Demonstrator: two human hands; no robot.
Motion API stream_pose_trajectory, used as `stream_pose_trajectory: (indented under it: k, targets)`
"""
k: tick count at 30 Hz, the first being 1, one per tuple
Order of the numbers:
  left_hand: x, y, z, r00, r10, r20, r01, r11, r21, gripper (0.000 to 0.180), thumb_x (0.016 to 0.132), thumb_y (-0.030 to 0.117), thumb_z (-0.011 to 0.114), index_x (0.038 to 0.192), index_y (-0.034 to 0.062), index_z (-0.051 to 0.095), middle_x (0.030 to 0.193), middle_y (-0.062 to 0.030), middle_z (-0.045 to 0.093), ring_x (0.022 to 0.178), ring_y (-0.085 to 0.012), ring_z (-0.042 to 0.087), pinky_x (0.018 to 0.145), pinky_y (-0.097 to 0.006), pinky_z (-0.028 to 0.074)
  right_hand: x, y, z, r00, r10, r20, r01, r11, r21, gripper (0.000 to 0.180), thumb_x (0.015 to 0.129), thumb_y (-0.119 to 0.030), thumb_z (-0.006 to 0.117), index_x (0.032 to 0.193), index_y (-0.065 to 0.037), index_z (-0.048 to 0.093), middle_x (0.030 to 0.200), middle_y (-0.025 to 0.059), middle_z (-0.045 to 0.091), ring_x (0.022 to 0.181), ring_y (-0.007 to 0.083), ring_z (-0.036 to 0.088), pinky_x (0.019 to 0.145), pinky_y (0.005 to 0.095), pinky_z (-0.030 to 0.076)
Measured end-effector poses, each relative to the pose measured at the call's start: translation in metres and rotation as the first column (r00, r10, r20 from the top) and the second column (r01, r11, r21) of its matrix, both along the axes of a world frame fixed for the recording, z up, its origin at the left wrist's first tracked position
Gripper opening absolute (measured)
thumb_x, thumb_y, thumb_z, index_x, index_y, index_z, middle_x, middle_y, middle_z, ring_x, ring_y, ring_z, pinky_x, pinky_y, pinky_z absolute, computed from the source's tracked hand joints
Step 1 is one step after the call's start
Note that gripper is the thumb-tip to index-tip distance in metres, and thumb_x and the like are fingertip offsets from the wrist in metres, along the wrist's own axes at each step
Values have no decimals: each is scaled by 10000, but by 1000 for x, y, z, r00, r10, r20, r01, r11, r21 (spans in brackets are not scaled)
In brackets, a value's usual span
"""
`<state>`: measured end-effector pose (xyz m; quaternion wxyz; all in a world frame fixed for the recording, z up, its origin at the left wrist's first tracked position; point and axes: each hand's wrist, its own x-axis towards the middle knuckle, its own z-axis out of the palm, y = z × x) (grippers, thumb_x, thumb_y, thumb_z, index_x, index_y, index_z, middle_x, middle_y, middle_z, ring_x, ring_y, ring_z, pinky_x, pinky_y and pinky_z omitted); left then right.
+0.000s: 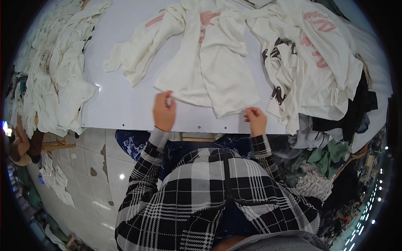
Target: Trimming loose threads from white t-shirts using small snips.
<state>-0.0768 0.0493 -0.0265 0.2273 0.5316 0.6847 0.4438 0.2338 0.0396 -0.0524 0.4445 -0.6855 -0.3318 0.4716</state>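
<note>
A white long-sleeved top (184,71) with pink lettering lies spread on the pale tabletop in front of me, its hem toward me. My left hand (164,112) is at the left part of that hem, fingers curled in and thumb and fingertips closed at the cloth's edge. Close to the hem's right corner, my right hand (256,121) has its fingers bent together, the tips meeting the edge of the fabric. One sleeve of the top stretches out to the left. The cloth between the two hands lies folded over itself near the middle.
To the right is a heap of similar white tops (331,83) with pink lettering and dark pieces among them. A large white garment pile (58,75) sits left. Below the table's right side lie green cloth (331,152) and other fabrics. A wooden stool (58,142) stands lower left.
</note>
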Motion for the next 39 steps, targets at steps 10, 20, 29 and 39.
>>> stream_pose_trajectory:
  k: [10, 20, 29, 39]
  targets:
    - [104, 3, -41, 736, -624, -263, 580, 781, -230, 167, 775, 179, 618, 904, 90, 562, 881, -70, 556, 693, -282, 599, 552, -385, 493, -57, -2, 4, 851, -71, -520, -3, 990, -141, 249, 832, -42, 588, 1073, 23, 585, 852, 92, 619, 723, 155, 613, 656, 266, 534]
    - [92, -9, 17, 824, -567, 1, 550, 800, 238, 197, 738, 26, 655, 921, 68, 598, 850, -74, 572, 650, -226, 610, 532, -298, 490, -58, 11, 51, 694, -30, -719, 5, 999, -37, 283, 827, 27, 548, 1108, 16, 571, 869, 57, 600, 758, 131, 579, 731, 263, 504]
    - [94, 11, 27, 832, -549, -79, 532, 749, 396, 80, 800, 21, 609, 870, 7, 572, 736, -62, 564, 563, -162, 555, 483, -265, 432, -61, 4, 79, 767, 90, -635, -78, 996, 46, 319, 811, 36, 567, 1129, 17, 559, 848, 42, 595, 748, 116, 573, 714, 252, 494]
    - [36, 5, 67, 384, -860, 336, 911, 294, -289, 138, 812, 120, 600, 925, 45, 623, 781, -83, 581, 623, -208, 575, 560, -275, 452, -61, 10, 86, 811, 63, -581, 14, 992, 127, 328, 805, 40, 566, 1132, 19, 551, 866, 43, 599, 767, 114, 571, 754, 268, 476]
